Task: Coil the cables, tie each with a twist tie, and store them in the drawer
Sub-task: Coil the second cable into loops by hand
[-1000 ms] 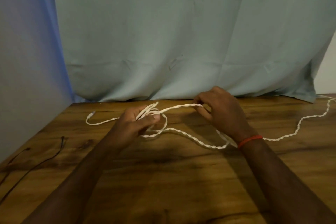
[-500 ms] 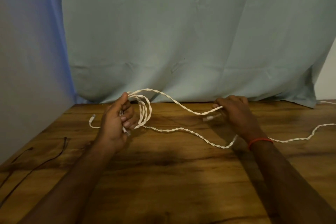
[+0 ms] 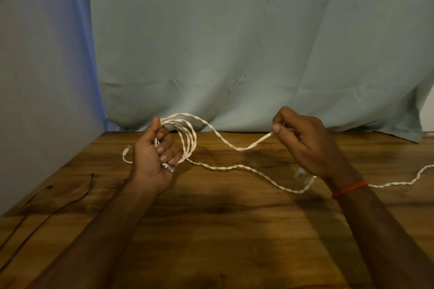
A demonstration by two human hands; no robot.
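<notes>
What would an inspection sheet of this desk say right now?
Surface: wooden table.
Job's things: white cable, partly coiled; no twist ties or drawer seen.
Clutter: nothing seen.
Grippers: left hand holds the coils; right hand pinches a strand.
Cables: the white cable's slack trails right across the table; black cable lies at the left.
Surroundings: curtain behind, wall at the left.

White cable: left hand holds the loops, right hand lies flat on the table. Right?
No. In the head view the left hand does hold the loops of the white cable, but the right hand is not flat on the table: its fingers are curled, pinching a strand of the same cable.
</notes>
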